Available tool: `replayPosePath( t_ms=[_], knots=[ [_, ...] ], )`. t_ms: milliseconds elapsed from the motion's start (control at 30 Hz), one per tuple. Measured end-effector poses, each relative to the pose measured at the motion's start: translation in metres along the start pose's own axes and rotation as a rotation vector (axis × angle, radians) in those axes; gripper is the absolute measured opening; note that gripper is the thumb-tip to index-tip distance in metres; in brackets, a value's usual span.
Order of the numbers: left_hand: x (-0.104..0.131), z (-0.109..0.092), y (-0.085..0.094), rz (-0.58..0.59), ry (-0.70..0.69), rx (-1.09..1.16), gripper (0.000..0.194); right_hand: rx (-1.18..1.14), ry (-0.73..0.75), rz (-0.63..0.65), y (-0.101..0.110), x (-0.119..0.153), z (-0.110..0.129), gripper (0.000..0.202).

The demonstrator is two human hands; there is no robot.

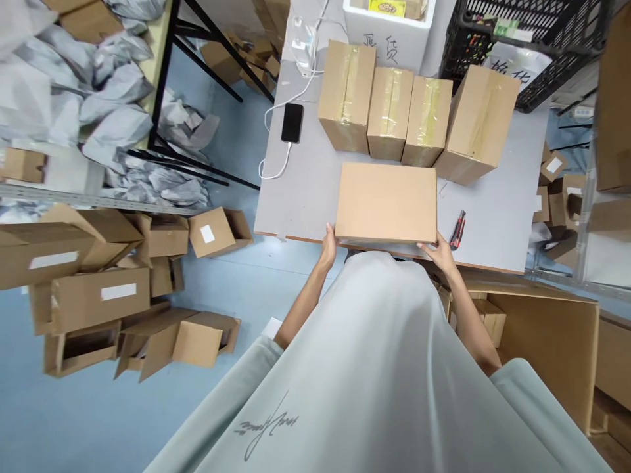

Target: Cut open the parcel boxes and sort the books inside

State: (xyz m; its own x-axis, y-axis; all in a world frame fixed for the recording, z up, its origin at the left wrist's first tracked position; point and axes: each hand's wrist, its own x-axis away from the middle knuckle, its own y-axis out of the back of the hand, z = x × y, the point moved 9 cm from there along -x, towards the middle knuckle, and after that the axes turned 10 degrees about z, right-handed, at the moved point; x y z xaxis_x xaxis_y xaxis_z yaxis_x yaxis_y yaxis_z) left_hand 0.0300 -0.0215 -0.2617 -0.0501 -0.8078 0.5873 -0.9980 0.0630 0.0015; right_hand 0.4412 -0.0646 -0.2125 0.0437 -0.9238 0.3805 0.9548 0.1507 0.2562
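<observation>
A plain brown cardboard box [387,202] lies at the front edge of the grey table, its untaped face up. My left hand [328,246] presses against the box's lower left corner, fingers along its side. At the opposite lower corner, my right hand [440,253] grips the box, with thumb and fingers around the edge. Both hands hold the box between them. Right of it lies a red and black utility knife [458,230], apart from my right hand. Several taped boxes [389,112] stand in a row just behind the held box.
A black phone [292,123] with a white cable lies on the table [300,197] at left. Behind stand a white foam bin [389,33] and a black crate [532,52]. Opened cartons [103,295] pile up on the left floor; a large carton [547,348] stands at right.
</observation>
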Motion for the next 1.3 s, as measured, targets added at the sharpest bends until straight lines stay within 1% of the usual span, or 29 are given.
replayPosePath(
  t_ms=[67, 133, 200, 267, 333, 400, 467, 567, 633, 733, 833, 900, 967, 1067, 1167, 1233, 1300],
  knots=[
    [0.005, -0.021, -0.002, 0.018, -0.109, -0.025, 0.106, 0.051, 0.017, -0.043, 0.011, 0.002, 0.014, 0.093],
    [0.012, -0.047, -0.008, 0.048, -0.257, -0.067, 0.100, 0.118, 0.043, -0.081, 0.020, 0.003, 0.032, 0.082],
    [0.020, -0.072, -0.016, 0.064, -0.385, -0.092, 0.093, 0.212, 0.068, -0.131, 0.028, 0.004, 0.052, 0.077],
    [0.026, -0.091, -0.022, 0.045, -0.462, -0.088, 0.089, 0.326, 0.068, -0.207, 0.035, 0.003, 0.072, 0.078],
    [0.030, -0.106, -0.023, 0.009, -0.503, -0.075, 0.085, 0.422, 0.045, -0.273, 0.041, 0.002, 0.088, 0.080],
    [0.033, -0.116, -0.022, -0.018, -0.514, -0.071, 0.083, 0.478, 0.033, -0.303, 0.043, 0.000, 0.102, 0.083],
    [0.034, -0.124, -0.019, -0.034, -0.500, -0.078, 0.083, 0.499, 0.034, -0.299, 0.042, -0.004, 0.112, 0.082],
    [0.037, -0.134, -0.006, -0.081, -0.465, -0.088, 0.083, 0.489, 0.041, -0.287, 0.037, -0.009, 0.121, 0.075],
    [0.037, -0.140, 0.006, -0.124, -0.451, -0.101, 0.081, 0.464, 0.054, -0.263, 0.029, -0.014, 0.126, 0.072],
    [0.033, -0.148, 0.025, -0.184, -0.437, -0.128, 0.080, 0.437, 0.059, -0.222, 0.012, -0.022, 0.130, 0.072],
    [0.027, -0.156, 0.040, -0.205, -0.428, -0.137, 0.081, 0.442, 0.051, -0.209, -0.003, -0.028, 0.134, 0.073],
    [0.029, -0.166, 0.047, -0.211, -0.439, -0.149, 0.079, 0.451, 0.048, -0.202, -0.010, -0.032, 0.136, 0.072],
    [0.038, -0.182, 0.053, -0.236, -0.468, -0.187, 0.073, 0.443, 0.037, -0.196, -0.014, -0.037, 0.136, 0.072],
    [0.062, -0.217, 0.061, -0.306, -0.535, -0.287, 0.062, 0.356, 0.003, -0.169, -0.023, -0.048, 0.128, 0.074],
    [0.088, -0.256, 0.062, -0.355, -0.623, -0.398, 0.053, 0.166, 0.010, -0.108, -0.041, -0.062, 0.115, 0.079],
    [0.099, -0.276, 0.052, -0.310, -0.696, -0.469, 0.048, 0.043, 0.012, -0.072, -0.055, -0.071, 0.106, 0.085],
    [0.105, -0.289, 0.035, -0.220, -0.782, -0.525, 0.047, 0.006, -0.033, -0.100, -0.059, -0.076, 0.096, 0.094]
  ],
)
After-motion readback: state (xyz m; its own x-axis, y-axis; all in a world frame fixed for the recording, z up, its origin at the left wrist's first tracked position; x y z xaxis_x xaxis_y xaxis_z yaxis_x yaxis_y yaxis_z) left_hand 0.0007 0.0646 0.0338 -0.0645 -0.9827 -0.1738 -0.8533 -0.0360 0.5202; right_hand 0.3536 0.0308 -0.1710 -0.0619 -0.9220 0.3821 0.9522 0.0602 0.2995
